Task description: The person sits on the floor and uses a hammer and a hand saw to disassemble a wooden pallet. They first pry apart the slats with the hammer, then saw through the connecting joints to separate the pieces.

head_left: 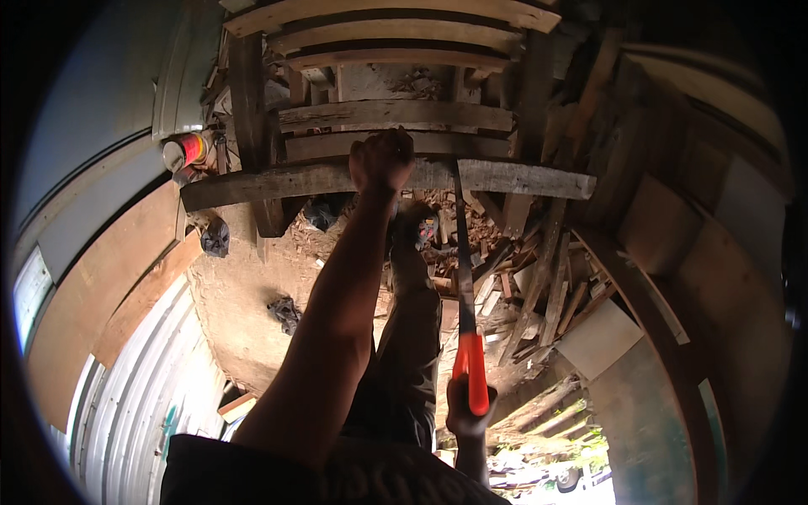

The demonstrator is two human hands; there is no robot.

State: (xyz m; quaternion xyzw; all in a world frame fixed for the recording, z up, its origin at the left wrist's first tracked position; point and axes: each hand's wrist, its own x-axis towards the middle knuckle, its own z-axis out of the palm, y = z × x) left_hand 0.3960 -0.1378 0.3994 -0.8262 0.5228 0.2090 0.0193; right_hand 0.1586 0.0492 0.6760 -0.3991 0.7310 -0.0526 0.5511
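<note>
A grey, weathered wooden plank (311, 180) lies crosswise over a wooden pallet-like frame (396, 114). My left hand (382, 160) is closed over the plank near its middle, pressing on its top. In my right hand (470, 412) is the orange handle of a handsaw (464, 278), gripped low and close to my body. The saw's dark blade runs away from me and meets the plank to the right of my left hand, its far end at a thin dark line across the wood. My right fingers are partly hidden behind the handle.
Wood scraps (484, 240) and offcuts litter the ground below the plank and to the right. A red and yellow can (192, 150) stands at the far left. Boards (598, 337) lean at the right. Crumpled dark plastic (284, 314) lies on the floor.
</note>
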